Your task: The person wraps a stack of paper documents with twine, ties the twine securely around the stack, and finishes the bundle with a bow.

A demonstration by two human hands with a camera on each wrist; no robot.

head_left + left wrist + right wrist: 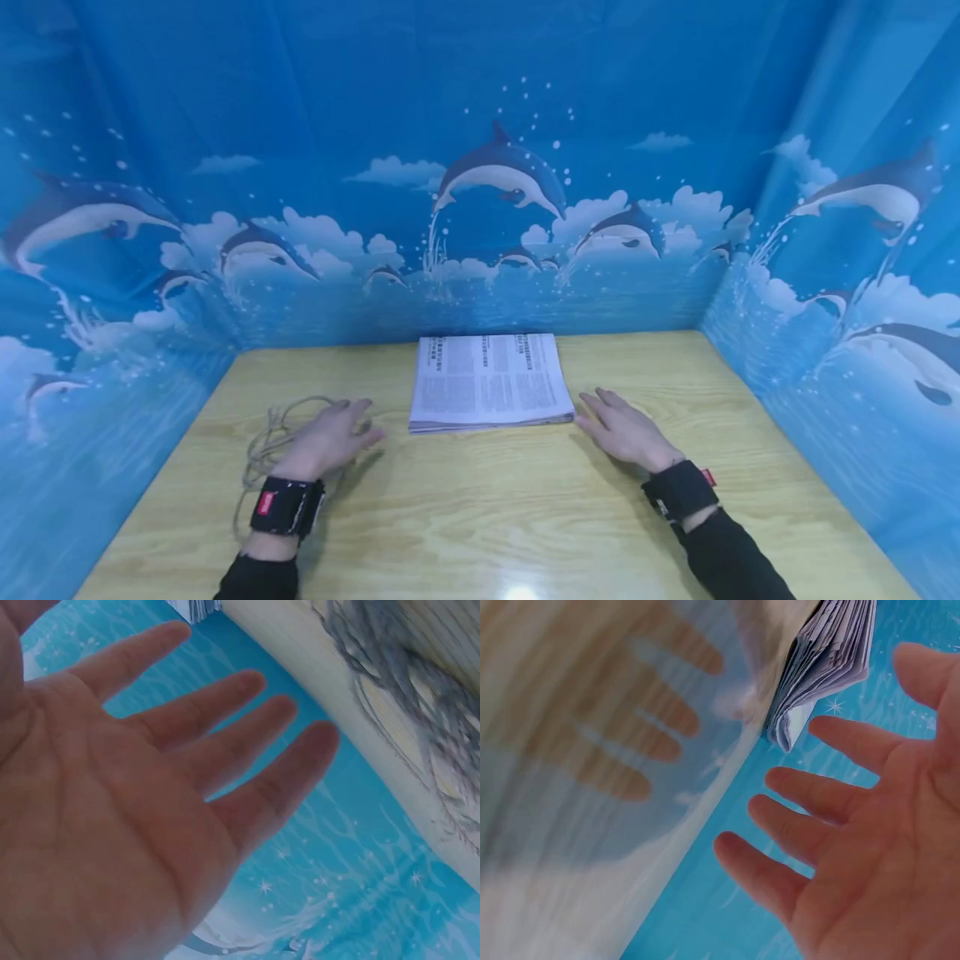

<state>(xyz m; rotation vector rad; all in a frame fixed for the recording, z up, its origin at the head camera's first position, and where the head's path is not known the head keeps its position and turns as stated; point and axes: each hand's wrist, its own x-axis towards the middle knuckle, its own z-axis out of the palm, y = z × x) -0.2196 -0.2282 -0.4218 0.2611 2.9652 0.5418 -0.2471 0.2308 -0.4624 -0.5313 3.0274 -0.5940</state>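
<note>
A folded stack of newspapers point(491, 379) lies near the back of the wooden table, print facing up. Left of it, a loose tangle of thin rope point(262, 450) is spread on the tabletop. Over this rope hovers my left hand point(326, 437), fingers spread and holding nothing; it hides part of the coil. The left wrist view shows its bare palm point(112, 810) with the grey strands beyond. My right hand point(626, 429) is just right of the newspapers' near corner, its fingers extended and empty. In the right wrist view the layered paper edges point(825, 667) appear past the fingertips.
The light wooden table point(480, 508) is enclosed at the back and both sides by a blue curtain point(360, 208) printed with dolphins. Each wrist wears a black band point(680, 489). The shiny tabletop reflects the right hand.
</note>
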